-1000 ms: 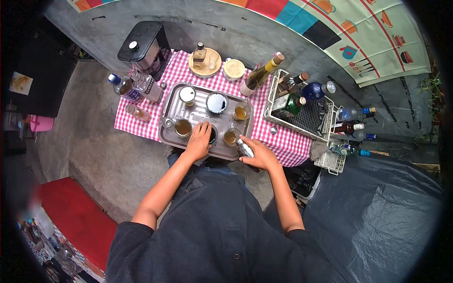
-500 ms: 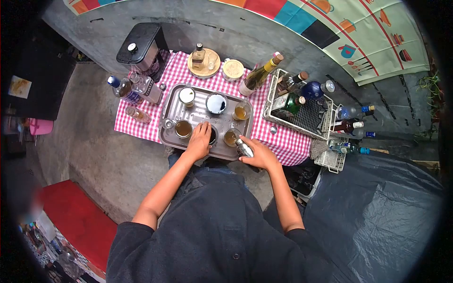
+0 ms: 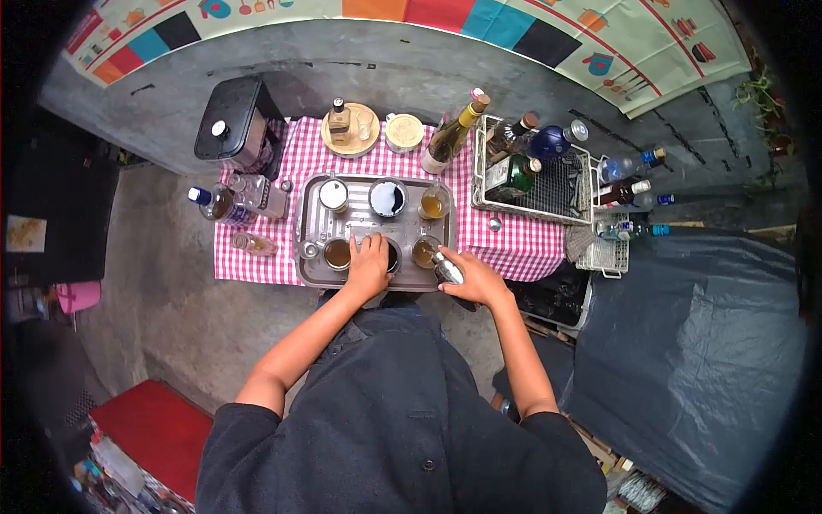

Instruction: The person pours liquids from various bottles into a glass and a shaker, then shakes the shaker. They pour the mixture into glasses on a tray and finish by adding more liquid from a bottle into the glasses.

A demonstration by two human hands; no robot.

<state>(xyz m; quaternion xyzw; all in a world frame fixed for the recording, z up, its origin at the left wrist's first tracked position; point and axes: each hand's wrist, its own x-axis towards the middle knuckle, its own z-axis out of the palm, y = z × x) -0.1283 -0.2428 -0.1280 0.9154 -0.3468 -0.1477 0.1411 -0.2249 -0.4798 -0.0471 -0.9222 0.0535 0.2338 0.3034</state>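
A metal tray [image 3: 360,227] on the checkered cloth holds several glasses. My left hand [image 3: 370,267] is over the front middle of the tray, fingers forward, against a glass of dark liquid [image 3: 393,255] partly hidden by it. To its left stands a glass of brown liquid [image 3: 337,254]. My right hand [image 3: 473,279] is wrapped round a small silver metal container [image 3: 447,267], tilted toward a glass of amber liquid [image 3: 424,252] at the front right. Behind are a white-topped glass [image 3: 333,195], a wide dark glass [image 3: 387,198] and another amber glass [image 3: 433,203].
A wire basket [image 3: 535,210] with bottles stands right of the tray. A tall yellow-necked bottle [image 3: 452,137] and a round wooden board [image 3: 350,141] are behind. Clear bottles [image 3: 257,199] and a black appliance [image 3: 235,124] stand at the left.
The camera view has shifted, so the tray and table appear at a slightly different angle. Both hands stay at nearly the same places by the glasses, the right still holding the metal container.
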